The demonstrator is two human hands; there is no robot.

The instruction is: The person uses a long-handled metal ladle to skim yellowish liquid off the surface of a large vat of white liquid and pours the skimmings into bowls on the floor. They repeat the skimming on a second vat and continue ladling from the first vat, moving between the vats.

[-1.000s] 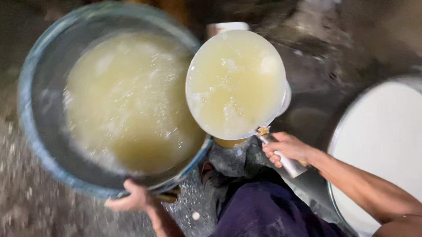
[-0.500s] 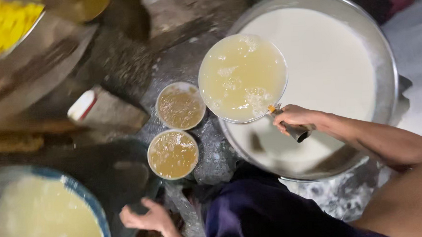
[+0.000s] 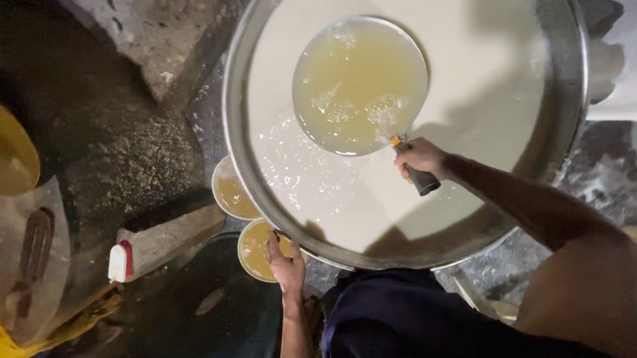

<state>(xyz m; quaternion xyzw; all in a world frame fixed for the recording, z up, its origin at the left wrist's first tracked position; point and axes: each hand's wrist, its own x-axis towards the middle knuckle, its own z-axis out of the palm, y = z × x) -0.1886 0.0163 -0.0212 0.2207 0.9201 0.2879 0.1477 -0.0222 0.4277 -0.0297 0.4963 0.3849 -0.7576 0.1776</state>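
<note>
**A pan of yellow liquid held over a big vat of white liquid**

The largest thing in view is the round metal vat [image 3: 576,103], which fills the upper right of the picture and is nearly full of a smooth white liquid. Near the middle of that surface, towards its left side, the liquid is broken up with bubbles and foam.

Over the vat, well inside its rim, sits a round pan [image 3: 359,84] full of cloudy yellowish liquid, with some froth near the handle side. Whether the pan's base touches the white surface cannot be told from this angle.

The right hand [image 3: 421,160] is closed around the pan's dark handle [image 3: 424,181], which points down and to the right, its end sticking out past the fist. The bare forearm runs off to the lower right.

Below the vat's left edge stand two small cups [image 3: 253,248], side by side and touching or almost touching the vat's wall, each holding yellow-brown liquid. The left hand [image 3: 286,263] rests on the rim of the lower cup, fingers loosely curled over its edge, not gripping anything firmly.

Further left, on the dark rough ground, lies a small white and red object [image 3: 119,261], too small to identify.
</note>
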